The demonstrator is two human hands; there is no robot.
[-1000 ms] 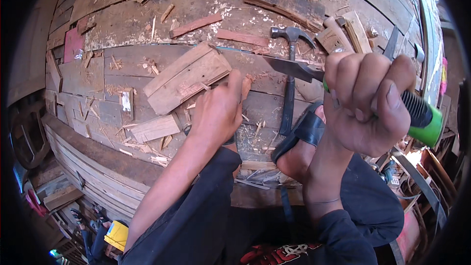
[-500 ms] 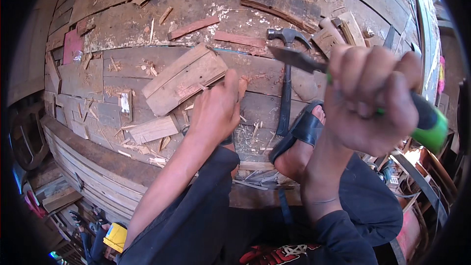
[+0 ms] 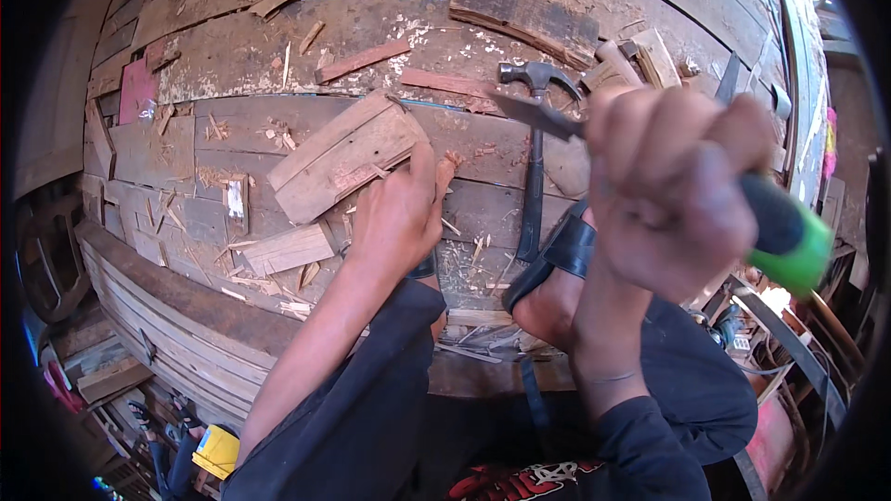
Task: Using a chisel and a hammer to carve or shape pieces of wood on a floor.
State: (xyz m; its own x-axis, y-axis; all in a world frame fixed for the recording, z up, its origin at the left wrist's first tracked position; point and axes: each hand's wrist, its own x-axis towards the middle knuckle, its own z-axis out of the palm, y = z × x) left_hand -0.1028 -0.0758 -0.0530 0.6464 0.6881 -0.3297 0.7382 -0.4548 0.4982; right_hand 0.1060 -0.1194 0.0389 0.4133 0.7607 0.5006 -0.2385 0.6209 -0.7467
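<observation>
My right hand (image 3: 673, 195) is raised, its fingers wrapped around the black-and-green handle (image 3: 789, 232) of a short bladed tool. Its dark narrow blade (image 3: 538, 115) points up and left; whether it is a chisel or a knife I cannot tell. Below and left, my left hand (image 3: 399, 213) is closed at the right end of a wooden block (image 3: 334, 153), steadying it on the floorboards. The block lies tilted and has a split-looking line along its face and a rough reddish patch. My left fingertips are partly hidden.
A claw hammer (image 3: 532, 176) lies right of the block, near my sandalled foot (image 3: 548, 297). Beyond are a dark plank (image 3: 524, 17), red wood strips (image 3: 362, 60) and a wooden hand plane (image 3: 640, 60). Chips litter the boards. Another person's legs (image 3: 172, 464) show at lower left.
My right hand and the bladed tool have moved slightly left and down. My left hand stays at the block's end; the whole view has shifted a little.
</observation>
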